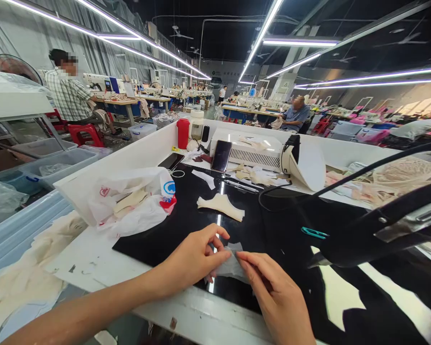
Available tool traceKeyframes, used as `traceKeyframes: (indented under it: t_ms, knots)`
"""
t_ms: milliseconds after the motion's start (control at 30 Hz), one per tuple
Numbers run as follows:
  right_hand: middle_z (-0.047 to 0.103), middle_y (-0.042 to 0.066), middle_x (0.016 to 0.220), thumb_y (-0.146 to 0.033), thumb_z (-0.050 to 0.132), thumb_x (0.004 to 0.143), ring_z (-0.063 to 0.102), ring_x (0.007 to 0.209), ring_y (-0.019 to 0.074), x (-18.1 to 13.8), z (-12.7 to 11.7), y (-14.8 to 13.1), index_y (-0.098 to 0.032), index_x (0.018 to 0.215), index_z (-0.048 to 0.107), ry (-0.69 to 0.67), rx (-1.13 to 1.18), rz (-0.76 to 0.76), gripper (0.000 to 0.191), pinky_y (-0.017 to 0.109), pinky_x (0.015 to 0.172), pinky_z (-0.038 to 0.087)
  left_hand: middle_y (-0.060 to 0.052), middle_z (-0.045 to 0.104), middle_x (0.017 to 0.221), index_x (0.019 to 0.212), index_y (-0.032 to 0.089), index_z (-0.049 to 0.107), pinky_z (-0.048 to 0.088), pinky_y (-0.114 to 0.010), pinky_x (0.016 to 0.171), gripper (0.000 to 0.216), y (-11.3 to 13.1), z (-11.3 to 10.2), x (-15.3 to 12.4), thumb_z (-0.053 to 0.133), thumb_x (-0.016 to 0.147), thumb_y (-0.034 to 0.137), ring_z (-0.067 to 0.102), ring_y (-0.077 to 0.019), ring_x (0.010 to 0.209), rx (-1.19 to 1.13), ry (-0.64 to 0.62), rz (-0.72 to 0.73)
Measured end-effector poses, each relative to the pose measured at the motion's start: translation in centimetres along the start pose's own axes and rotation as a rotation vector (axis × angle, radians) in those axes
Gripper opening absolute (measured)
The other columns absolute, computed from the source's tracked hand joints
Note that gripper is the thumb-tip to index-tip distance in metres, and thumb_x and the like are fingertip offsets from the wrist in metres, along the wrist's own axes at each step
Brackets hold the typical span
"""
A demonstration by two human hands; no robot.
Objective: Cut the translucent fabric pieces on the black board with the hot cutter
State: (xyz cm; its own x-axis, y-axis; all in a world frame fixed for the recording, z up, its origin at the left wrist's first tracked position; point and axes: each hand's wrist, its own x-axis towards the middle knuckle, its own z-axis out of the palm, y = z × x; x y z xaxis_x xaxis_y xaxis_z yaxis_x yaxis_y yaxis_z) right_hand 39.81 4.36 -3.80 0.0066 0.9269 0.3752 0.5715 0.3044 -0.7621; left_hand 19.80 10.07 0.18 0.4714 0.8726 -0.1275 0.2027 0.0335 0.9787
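My left hand (pixel 194 256) and my right hand (pixel 273 287) meet over the near edge of a glossy black work surface (pixel 273 225). Both pinch a small, thin, pale translucent fabric piece (pixel 232 263) between thumb and fingers, the left at its left side, the right at its right side. A cream fabric piece (pixel 221 205) lies flat on the black surface just beyond my hands. Small teal snips (pixel 314 233) rest to the right of it.
A white plastic bag (pixel 129 201) with fabric lies at the left. Two phones (pixel 221 155), a red bottle (pixel 182 133), a white machine (pixel 251 151) and a black lamp arm (pixel 388 225) stand around. Grey bins (pixel 50 165) sit left. Other people sit at distant tables.
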Motion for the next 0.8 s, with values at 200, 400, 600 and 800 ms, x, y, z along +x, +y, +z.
traceKeyframes:
  t_ms: [200,400,600,800]
  knots:
    - [0.073,0.001,0.101,-0.034,0.052,0.107,0.072,0.086,0.0149,0.2,0.0,1.1,-0.031,0.12,0.072,-0.05,-0.296,-0.227,0.024,0.022,0.073,0.057,0.008,0.064,0.081,0.105,0.024,0.057,0.038,-0.022,0.058,0.013,-0.2,-0.1,-0.1,0.066,0.096,0.026,0.056,-0.0097,0.061,0.551,0.115,0.132]
    - [0.07,0.003,0.087,-0.033,0.041,0.11,0.064,0.07,0.0158,0.5,0.3,0.6,-0.023,0.11,0.073,0.022,-0.521,-0.381,0.033,0.027,0.061,0.055,0.004,0.066,0.082,0.09,0.021,0.06,0.031,-0.027,0.058,0.013,-1.2,0.4,-0.3,0.062,0.102,0.028,0.062,-0.0139,0.067,1.031,0.134,0.256]
    - [0.068,0.004,0.084,-0.032,0.039,0.111,0.06,0.068,0.0172,0.7,0.6,0.5,-0.021,0.108,0.074,-0.002,-0.575,-0.424,0.037,0.03,0.063,0.054,0.003,0.067,0.083,0.089,0.022,0.062,0.032,-0.029,0.056,0.018,-1.7,0.5,-0.4,0.06,0.104,0.033,0.065,-0.016,0.069,1.143,0.152,0.304]
    - [0.067,0.004,0.083,-0.03,0.04,0.11,0.058,0.067,0.0176,0.6,0.7,0.7,-0.021,0.105,0.073,-0.013,-0.569,-0.411,0.035,0.032,0.062,0.052,0.003,0.067,0.079,0.085,0.021,0.062,0.031,-0.03,0.054,0.021,-1.6,0.6,-0.5,0.06,0.104,0.031,0.064,-0.0161,0.065,1.198,0.157,0.301]
